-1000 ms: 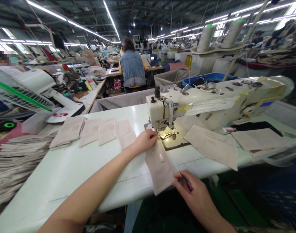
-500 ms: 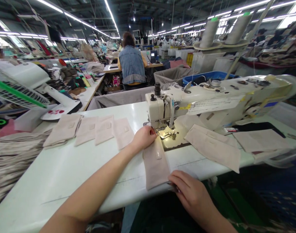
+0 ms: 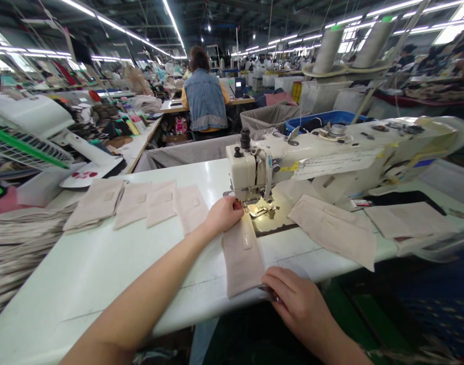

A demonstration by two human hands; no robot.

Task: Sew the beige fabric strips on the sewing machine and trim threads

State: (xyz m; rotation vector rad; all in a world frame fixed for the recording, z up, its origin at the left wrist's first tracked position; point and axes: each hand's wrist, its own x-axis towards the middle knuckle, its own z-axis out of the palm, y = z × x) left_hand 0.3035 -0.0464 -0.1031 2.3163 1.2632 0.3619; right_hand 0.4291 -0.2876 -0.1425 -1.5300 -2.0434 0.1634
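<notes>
A beige fabric piece (image 3: 241,268) with a small pale patch (image 3: 247,241) lies on the table in front of the sewing machine (image 3: 250,170), its far end by the lit needle plate (image 3: 260,211). My left hand (image 3: 224,214) is closed at that far end, fingertips pinched close to the presser foot. Down by the near right corner of the fabric, my right hand (image 3: 292,299) is closed with the fingers curled. A small dark metallic tool shows partly under its fingers; the rest is hidden by the hand.
Several similar beige pieces (image 3: 127,205) lie in a row at left, beside a fabric stack (image 3: 22,253) and a white fan (image 3: 37,126). More pieces (image 3: 334,228) lie right of the needle. Thread cones (image 3: 328,50) stand behind. A person in a denim vest (image 3: 207,99) sits ahead.
The whole view has shifted very slightly. Both hands and the fabric piece keep nearly the same places relative to the machine.
</notes>
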